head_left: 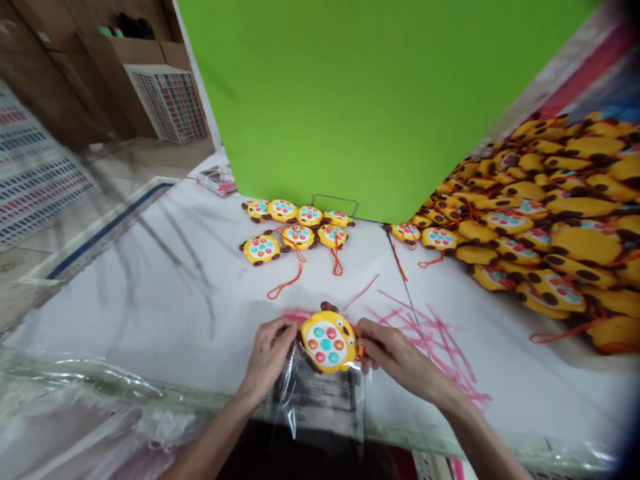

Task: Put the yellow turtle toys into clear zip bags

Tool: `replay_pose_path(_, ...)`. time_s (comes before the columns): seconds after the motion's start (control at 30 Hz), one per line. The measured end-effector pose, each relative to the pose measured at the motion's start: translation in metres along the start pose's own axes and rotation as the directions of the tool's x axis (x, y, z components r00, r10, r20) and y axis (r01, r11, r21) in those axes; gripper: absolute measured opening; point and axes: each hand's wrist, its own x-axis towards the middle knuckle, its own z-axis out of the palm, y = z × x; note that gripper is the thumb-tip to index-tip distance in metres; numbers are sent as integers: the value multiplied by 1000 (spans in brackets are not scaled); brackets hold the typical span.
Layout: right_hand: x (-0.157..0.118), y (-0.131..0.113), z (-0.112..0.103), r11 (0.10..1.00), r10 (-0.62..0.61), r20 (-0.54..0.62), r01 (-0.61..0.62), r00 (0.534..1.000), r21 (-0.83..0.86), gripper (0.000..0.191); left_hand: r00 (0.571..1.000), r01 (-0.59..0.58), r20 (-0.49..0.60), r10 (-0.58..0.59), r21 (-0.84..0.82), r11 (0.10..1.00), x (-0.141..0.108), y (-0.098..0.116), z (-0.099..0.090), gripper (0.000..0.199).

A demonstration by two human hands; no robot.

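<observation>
**Toy at the mouth of a clear bag, held between both hands**

White table covering (pixel 150 293), marked with pink scribbles, fills the foreground; a green board (pixel 360 100) stands upright at the far edge. A yellow toy (pixel 328 342) with coloured round buttons lies face up at the near edge, directly between the two hands. The left hand (pixel 270 357) pinches the toy's left rim together with the upper edge of a clear plastic bag (pixel 320 400). The right hand (pixel 395 357) pinches the right rim, where an orange cord emerges. Both hands are equally near. The bag's long axis runs from the toy toward the person, its mouth beneath the toy. A small group of matching toys (pixel 295 230) lies beyond, well apart; a large heap (pixel 550 220) occupies the right side.
</observation>
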Motion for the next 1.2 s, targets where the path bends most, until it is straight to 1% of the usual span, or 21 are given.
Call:
replay_pose_path(0.07, -1, -4, -3, 996, -37, 16, 38, 999, -76, 17, 1000, 26, -2, -26, -75, 997, 1, -3, 1, 20)
replay_pose_path(0.13, 0, -5, -4, 993, -57, 65, 63, 996, -103, 17, 999, 45, 4, -45, -142, 989, 1, -4, 2, 19)
replay_pose_path(0.2, 2, -5, -3, 993, -64, 104, 74, 993, -95, 18, 998, 60, 6, -60, -205, 977, 1, -4, 5, 16)
replay_pose_path(0.3, 10, -2, -1, 993, -104, 170, 111, 980, -32, 22, 995, 92, -8, -100, -320, 943, 1, 1, 12, 12)
replay_pose_path(0.37, 17, -2, 2, 991, -133, 259, 137, 957, 3, 24, 988, 140, -3, -153, -396, 908, 3, 7, 18, 12)
replay_pose_path(0.43, 23, -4, 7, 989, -133, 325, 146, 936, -15, 21, 976, 201, 21, -215, -448, 871, 8, 12, 21, 12)
replay_pose_path(0.47, 25, -6, 9, 989, -118, 313, 140, 942, -48, 19, 970, 226, 23, -243, -467, 855, 11, 15, 20, 11)
replay_pose_path(0.5, 26, -7, 12, 988, -102, 261, 128, 960, -85, 19, 964, 240, 16, -267, -488, 839, 15, 17, 19, 10)
replay_pose_path(0.57, 25, -11, 18, 985, -85, 95, 98, 992, -141, 23, 949, 266, -3, -315, -528, 807, 22, 20, 14, 10)
replay_pose_path(0.6, 25, -13, 20, 984, -90, 25, 92, 996, -153, 26, 942, 277, -10, -337, -546, 791, 25, 21, 10, 10)
replay_pose_path(0.63, 24, -14, 23, 982, -104, -17, 100, 994, -158, 27, 934, 288, -14, -357, -562, 776, 28, 22, 8, 10)
replay_pose_path(0.67, 23, -15, 26, 980, -126, -29, 120, 992, -162, 27, 928, 297, -16, -373, -574, 763, 29, 22, 5, 10)
replay_pose_path(0.73, 22, -15, 32, 970, -167, -15, 162, 986, -179, 21, 922, 303, -19, -388, -589, 749, 30, 22, 4, 10)
replay_pose_path(0.83, 23, -15, 35, 964, -157, 4, 155, 988, -218, 12, 931, 280, -29, -364, -581, 764, 25, 21, 6, 11)
replay_pose_path(0.93, 24, -20, 29, 950, -137, 74, 152, 988, -273, 12, 959, 208, -53, -279, -536, 818, 18, 19, 7, 11)
replay_pose_path(1.0, 25, -25, 24, 920, -177, 145, 216, 973, -328, 15, 977, 151, -55, -204, -494, 856, 14, 17, 6, 10)
replay_pose_path(1.07, 25, -30, 20, 874, -233, 197, 294, 952, -387, 20, 990, 113, -28, -140, -451, 886, 10, 14, 3, 11)
replay_pose_path(1.13, 26, -33, 20, 844, -276, 194, 334, 941, -421, 20, 995, 92, 4, -100, -415, 905, 8, 11, 1, 12)
replay_pose_path(1.2, 27, -34, 25, 851, -293, 150, 329, 944, -410, 15, 996, 85, 24, -82, -389, 917, 5, 9, 0, 14)
